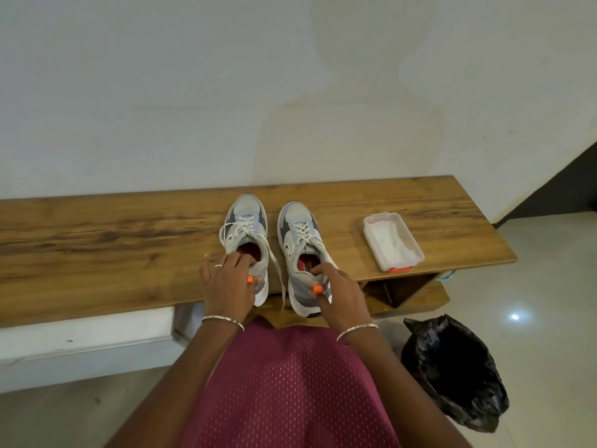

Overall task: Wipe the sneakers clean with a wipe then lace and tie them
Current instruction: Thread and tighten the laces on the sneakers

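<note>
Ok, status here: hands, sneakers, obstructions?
Left hand grips left sneaker heel; right hand grips right sneaker heel. Left lace dangling loose. Wipes tub alongside, nothing blocking.

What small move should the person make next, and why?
Probably release the right sneaker and send the right hand to the open wipe box beside it: both hands grip sneaker heels, the left hand on the left sneaker, and neither holds a wipe yet.
</note>
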A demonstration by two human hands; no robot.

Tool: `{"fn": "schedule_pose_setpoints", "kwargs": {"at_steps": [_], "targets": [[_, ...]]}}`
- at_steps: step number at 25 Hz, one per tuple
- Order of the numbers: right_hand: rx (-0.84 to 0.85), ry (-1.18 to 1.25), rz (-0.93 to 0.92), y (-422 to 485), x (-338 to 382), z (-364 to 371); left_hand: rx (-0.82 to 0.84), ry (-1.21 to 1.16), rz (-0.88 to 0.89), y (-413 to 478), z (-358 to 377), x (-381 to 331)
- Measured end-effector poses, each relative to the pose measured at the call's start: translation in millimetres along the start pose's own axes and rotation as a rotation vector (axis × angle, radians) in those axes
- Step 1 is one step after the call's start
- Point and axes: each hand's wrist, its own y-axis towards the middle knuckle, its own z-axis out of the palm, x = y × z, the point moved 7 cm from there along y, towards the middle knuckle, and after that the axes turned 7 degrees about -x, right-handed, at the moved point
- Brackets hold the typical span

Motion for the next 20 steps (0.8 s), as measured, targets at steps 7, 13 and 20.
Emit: {"fn": "schedule_pose_setpoints", "kwargs": {"at_steps": [7,13,20], "targets": [[-0.136,0.130,0.114,60,-19,-39,-0.007,-0.447,0.021,44,-4,-52],[0.025,0.122,0.067,91,-22,3,0.265,-0.424,-0.131,73,63,-75],[-0.034,0.170,0.129,97,-45,3,0.265,-0.886,-0.642,68,71,-64]]}}
